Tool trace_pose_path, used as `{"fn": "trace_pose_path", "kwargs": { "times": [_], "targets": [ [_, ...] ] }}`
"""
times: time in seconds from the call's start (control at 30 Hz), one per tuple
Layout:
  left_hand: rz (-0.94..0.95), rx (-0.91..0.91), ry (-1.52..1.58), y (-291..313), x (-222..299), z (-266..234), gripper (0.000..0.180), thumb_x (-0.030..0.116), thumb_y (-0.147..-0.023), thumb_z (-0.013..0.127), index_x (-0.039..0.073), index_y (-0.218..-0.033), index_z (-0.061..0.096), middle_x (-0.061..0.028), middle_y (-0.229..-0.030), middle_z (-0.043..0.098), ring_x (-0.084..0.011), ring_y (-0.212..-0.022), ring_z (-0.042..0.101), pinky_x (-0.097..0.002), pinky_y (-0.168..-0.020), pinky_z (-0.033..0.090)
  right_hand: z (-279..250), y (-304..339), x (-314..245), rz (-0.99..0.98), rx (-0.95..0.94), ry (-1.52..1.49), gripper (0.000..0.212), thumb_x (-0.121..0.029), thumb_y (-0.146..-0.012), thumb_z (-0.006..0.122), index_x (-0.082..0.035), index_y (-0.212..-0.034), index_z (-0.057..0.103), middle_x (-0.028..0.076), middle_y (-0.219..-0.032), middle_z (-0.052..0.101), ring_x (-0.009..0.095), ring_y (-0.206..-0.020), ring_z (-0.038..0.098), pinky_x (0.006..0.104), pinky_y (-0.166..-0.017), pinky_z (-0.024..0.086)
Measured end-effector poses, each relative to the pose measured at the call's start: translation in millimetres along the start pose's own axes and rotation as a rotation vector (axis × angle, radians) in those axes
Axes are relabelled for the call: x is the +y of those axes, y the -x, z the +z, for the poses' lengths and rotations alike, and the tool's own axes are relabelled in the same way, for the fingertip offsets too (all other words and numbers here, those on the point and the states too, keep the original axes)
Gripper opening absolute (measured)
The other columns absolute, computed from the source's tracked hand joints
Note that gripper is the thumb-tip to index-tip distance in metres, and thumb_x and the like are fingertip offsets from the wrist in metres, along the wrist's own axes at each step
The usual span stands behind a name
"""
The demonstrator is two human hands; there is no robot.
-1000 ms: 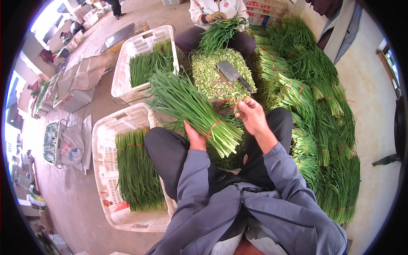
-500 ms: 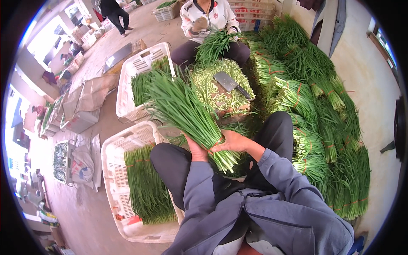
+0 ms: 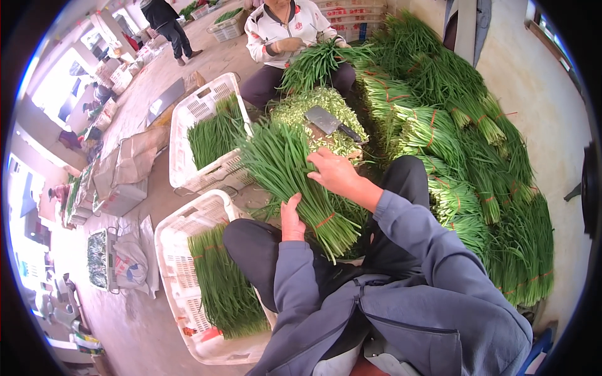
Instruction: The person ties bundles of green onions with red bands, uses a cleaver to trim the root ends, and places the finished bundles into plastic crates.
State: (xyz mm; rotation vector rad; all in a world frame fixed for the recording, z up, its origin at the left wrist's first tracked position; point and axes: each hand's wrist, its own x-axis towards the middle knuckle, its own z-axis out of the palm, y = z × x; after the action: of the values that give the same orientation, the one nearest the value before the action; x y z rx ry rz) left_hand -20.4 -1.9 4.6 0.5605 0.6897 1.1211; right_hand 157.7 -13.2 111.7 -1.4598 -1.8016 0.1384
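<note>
A bunch of garlic chives (image 3: 301, 182), bound by an orange band near its pale cut ends, lies slantwise above my lap with its leaves pointing away to the left. My left hand (image 3: 292, 219) is closed around its left side, thumb up, part of the fingers hidden beneath. On the right side, my right hand (image 3: 342, 174) pinches at the leaves with bent fingers, higher up than the band. Beyond the bunch, a cleaver (image 3: 332, 123) with a dark handle rests on a chopping block (image 3: 321, 139) strewn with pale chopped stem ends.
To my left stand two white plastic crates (image 3: 164, 250) holding chives. Banded bunches (image 3: 464, 150) are piled along the wall at my right. Opposite me a seated person (image 3: 290, 37) handles loose chives. Farther off, another person (image 3: 168, 28) stands on the floor.
My right hand has moved from the banded stems up to the leaves. My left hand now grips farther from the band, and the cut ends have swung slightly right.
</note>
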Motion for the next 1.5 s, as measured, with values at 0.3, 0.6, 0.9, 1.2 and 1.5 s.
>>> {"fn": "trace_pose_path", "kwargs": {
  "times": [0.3,0.6,0.9,1.2,1.5],
  "targets": [
    [-0.165,-0.046,0.18,-2.8,3.7,-13.0,0.045,0.022,-0.09,0.056,0.001,-0.13,0.056,-0.0157,-0.122,0.065,-0.0327,-0.107,0.066,-0.0488,-0.095,0.053,-32.9,-41.0,32.0,-0.143,-0.107,0.203,0.01,-0.02,-0.088,0.067,-0.011,-0.091,0.065,0.01,-0.101,0.061,0.035,-0.074,0.066,0.0461,-0.066,0.054],
    [-0.269,-0.029,0.197,7.6,9.3,6.0,0.046,0.028,-0.09,0.054,0.001,-0.127,0.057,-0.0178,-0.117,0.066,-0.0356,-0.099,0.066,-0.0527,-0.088,0.055,-30.9,-31.9,15.8,-0.238,-0.17,0.322,0.006,-0.013,-0.084,0.065,-0.009,-0.083,0.061,0.013,-0.116,0.058,0.035,-0.071,0.067,0.0456,-0.062,0.055],
    [-0.336,-0.121,0.052,2.2,-4.4,0.3,0.045,0.014,-0.084,0.055,-0.002,-0.126,0.058,-0.0164,-0.111,0.069,-0.0314,-0.093,0.069,-0.0448,-0.082,0.059,-34.9,-105.7,50.1,-0.27,-0.263,0.504,0.004,-0.011,-0.082,0.061,-0.009,-0.081,0.064,0.012,-0.087,0.062,0.034,-0.073,0.065,0.0461,-0.066,0.054],
    [-0.277,-0.116,0.311,13.3,13.5,-8.1,0.062,0.043,-0.086,0.053,0.003,-0.134,0.054,-0.0179,-0.122,0.065,-0.0369,-0.102,0.066,-0.0547,-0.087,0.055,-83.0,-4.0,57.4,0.188,-0.468,0.607,0.016,-0.024,-0.081,0.068,-0.009,-0.088,0.07,0.014,-0.087,0.07,0.033,-0.088,0.07,0.0445,-0.074,0.056],
    [-0.068,-0.079,0.279,5.7,2.0,-13.9,0.067,0.054,-0.087,0.047,0.005,-0.132,0.056,-0.0161,-0.121,0.065,-0.0357,-0.104,0.065,-0.054,-0.085,0.056,-11.6,63.2,-19.7,0.777,-0.307,-0.783,0.053,-0.042,-0.089,0.072,0.002,-0.117,0.068,0.004,-0.081,0.066,0.01,-0.06,0.054,0.0251,-0.052,0.045]
  ]
}}
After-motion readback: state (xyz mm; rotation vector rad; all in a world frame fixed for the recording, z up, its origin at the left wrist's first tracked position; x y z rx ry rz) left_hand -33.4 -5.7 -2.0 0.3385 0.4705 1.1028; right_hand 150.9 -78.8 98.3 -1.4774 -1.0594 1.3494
